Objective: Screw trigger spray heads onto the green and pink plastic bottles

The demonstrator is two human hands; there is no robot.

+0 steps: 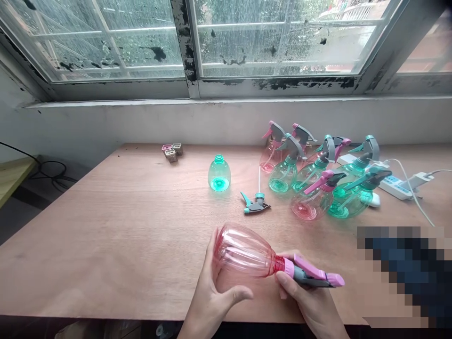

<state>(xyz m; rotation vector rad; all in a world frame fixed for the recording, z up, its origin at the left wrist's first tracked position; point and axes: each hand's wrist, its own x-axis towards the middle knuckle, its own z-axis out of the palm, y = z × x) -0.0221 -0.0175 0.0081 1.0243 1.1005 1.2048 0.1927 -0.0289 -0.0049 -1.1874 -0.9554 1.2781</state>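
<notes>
Above the near edge of the wooden table I hold a clear pink spray bottle on its side. My left hand curls round the bottle's wide base, with fingers behind it and thumb in front. My right hand grips its pink and grey trigger head at the neck. Further back, a green bottle without a head stands upright. A loose teal and grey trigger head lies to its right, its thin white tube pointing away.
Several assembled pink and green spray bottles lie in a cluster at the back right. A white power strip with cables sits beyond them. Small pink and brown blocks rest near the wall under the window. A blurred patch covers the lower right corner.
</notes>
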